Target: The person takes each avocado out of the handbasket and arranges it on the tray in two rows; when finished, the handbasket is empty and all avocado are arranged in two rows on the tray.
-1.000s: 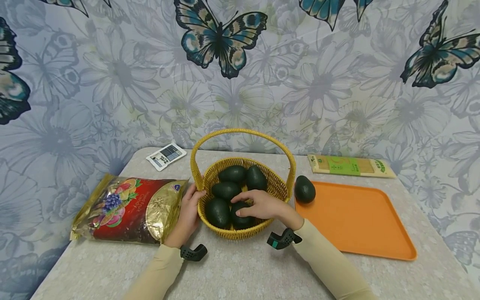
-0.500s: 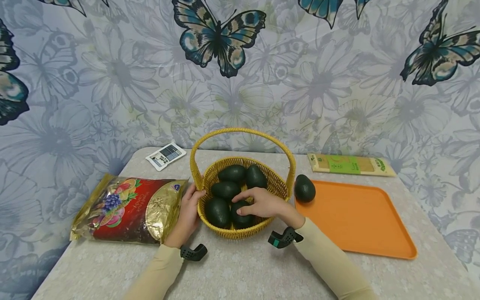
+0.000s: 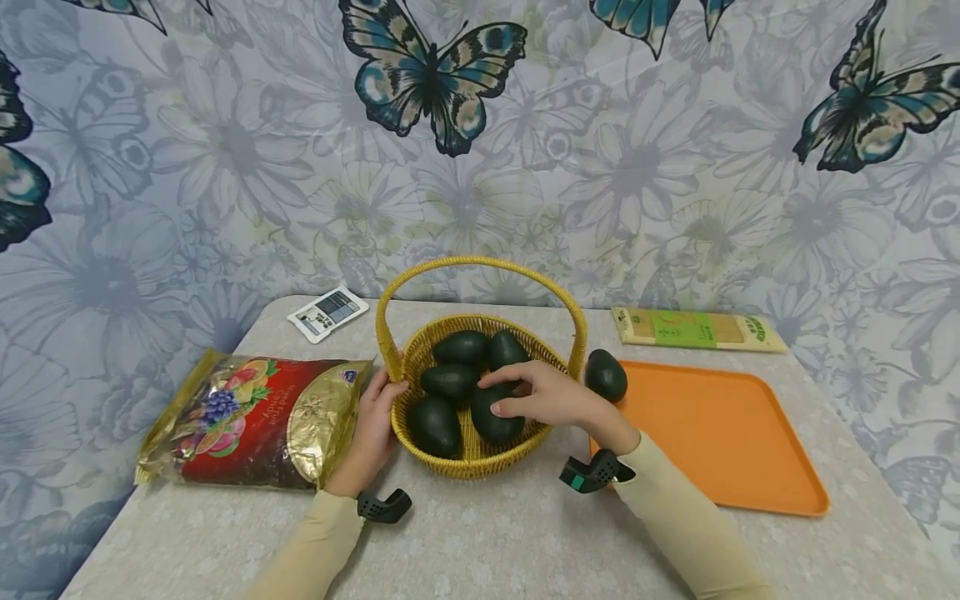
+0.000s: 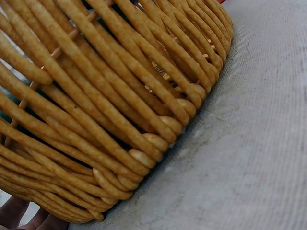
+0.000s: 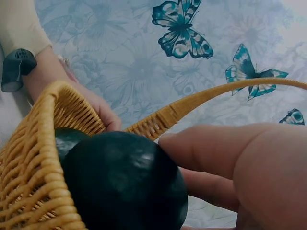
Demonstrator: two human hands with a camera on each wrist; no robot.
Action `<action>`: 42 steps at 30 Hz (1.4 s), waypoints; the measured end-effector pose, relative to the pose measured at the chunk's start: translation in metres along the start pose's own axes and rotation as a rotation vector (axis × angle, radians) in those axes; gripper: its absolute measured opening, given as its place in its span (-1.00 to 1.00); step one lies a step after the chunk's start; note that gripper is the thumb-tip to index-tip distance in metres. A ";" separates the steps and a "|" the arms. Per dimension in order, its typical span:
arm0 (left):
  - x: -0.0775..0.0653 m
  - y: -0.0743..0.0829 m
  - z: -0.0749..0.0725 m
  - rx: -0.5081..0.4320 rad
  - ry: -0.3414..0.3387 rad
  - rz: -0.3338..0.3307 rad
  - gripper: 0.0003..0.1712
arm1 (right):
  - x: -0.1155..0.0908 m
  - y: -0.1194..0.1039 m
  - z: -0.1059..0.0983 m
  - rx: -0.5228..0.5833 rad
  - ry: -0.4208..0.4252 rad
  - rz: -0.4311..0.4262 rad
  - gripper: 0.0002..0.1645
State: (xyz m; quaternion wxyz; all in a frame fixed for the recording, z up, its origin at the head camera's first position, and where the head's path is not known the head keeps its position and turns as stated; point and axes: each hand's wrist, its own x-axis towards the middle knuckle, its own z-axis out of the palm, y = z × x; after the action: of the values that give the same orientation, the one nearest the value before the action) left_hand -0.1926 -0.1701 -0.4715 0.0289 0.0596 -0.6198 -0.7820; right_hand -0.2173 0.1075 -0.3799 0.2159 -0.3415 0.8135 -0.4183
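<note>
A yellow wicker basket with a tall arched handle stands mid-table and contains several dark green avocados. My right hand pinches one avocado between thumb and fingers at the basket's right front. In the right wrist view that avocado looms large beside the basket's rim. With its fingers at the foot of the handle, my left hand grips the basket's left rim. The left wrist view is mostly basket wall, with a few fingertips at its lower left corner.
Right of the basket lies an orange tray, with a single avocado at its upper left corner. Behind it is a flat green-and-yellow package. A large candy bag lies at left, a small white pouch behind it.
My right hand has moved slightly right and up, and the avocado in its grip has shifted with it, baring some basket floor. The left hand keeps its grip on the rim.
</note>
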 end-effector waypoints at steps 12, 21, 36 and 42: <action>-0.001 0.000 -0.001 0.014 -0.005 -0.002 -0.32 | -0.041 -0.013 -0.021 0.011 0.032 -0.028 -0.51; -0.001 0.001 -0.001 0.010 -0.011 0.013 -0.32 | -0.080 0.002 -0.041 0.066 0.014 -0.045 -0.50; 0.001 -0.001 -0.002 0.012 0.000 0.000 -0.32 | -0.141 0.041 -0.083 0.147 0.188 0.169 -0.42; 0.002 -0.001 -0.003 0.016 -0.008 -0.004 -0.32 | -0.145 0.058 -0.094 0.181 0.254 0.197 -0.38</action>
State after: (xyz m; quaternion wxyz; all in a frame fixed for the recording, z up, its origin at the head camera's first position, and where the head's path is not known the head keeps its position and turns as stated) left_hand -0.1941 -0.1728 -0.4733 0.0244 0.0577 -0.6260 -0.7773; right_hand -0.2012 0.2882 -0.3659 0.1811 -0.1837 0.8229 -0.5062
